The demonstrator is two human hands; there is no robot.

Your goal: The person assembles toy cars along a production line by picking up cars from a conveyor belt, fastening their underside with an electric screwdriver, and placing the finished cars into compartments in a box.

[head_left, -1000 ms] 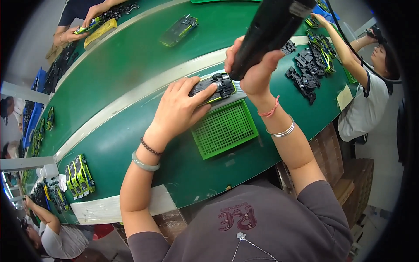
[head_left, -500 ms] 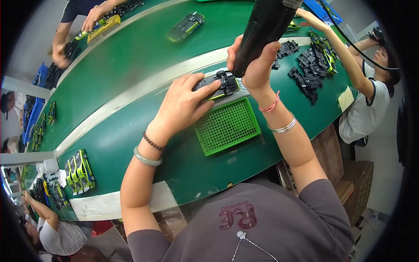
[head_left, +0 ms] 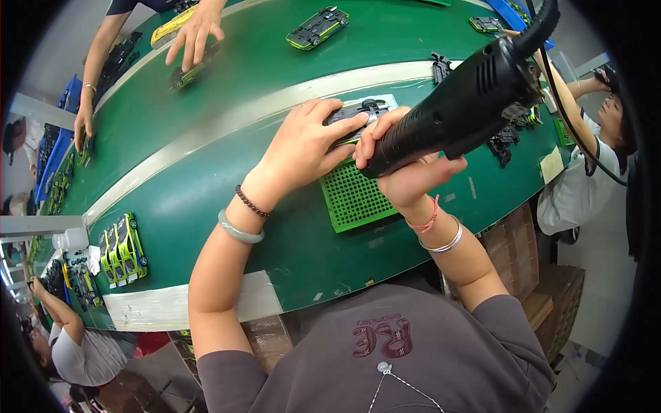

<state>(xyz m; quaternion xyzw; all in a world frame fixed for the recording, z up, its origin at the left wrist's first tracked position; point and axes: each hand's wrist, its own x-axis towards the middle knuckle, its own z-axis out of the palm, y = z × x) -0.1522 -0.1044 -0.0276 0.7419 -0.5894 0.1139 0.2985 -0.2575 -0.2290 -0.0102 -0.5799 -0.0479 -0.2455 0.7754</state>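
Observation:
My left hand lies over an upturned toy car, its fingers gripping the black underside and the lime-green edge. Part of the car is hidden beneath the hand. In my right hand is a black electric screwdriver, fist wrapped round its lower end. The tool slants, with its cable end up to the right and its working end low over a green perforated basket. Its tip is hidden from view. That basket sits on the green table just nearer to me than the car.
Across the light divider, another upturned car lies on the green belt, and a co-worker's hand holds a blurred car. Black chassis parts lie at right, partly behind the screwdriver. Several finished cars stand at left. A cable hangs at right.
My right hand has come down toward me, tilting the screwdriver from over the car to over the basket. The car on the belt has shifted right, and a co-worker's hand has moved over the belt.

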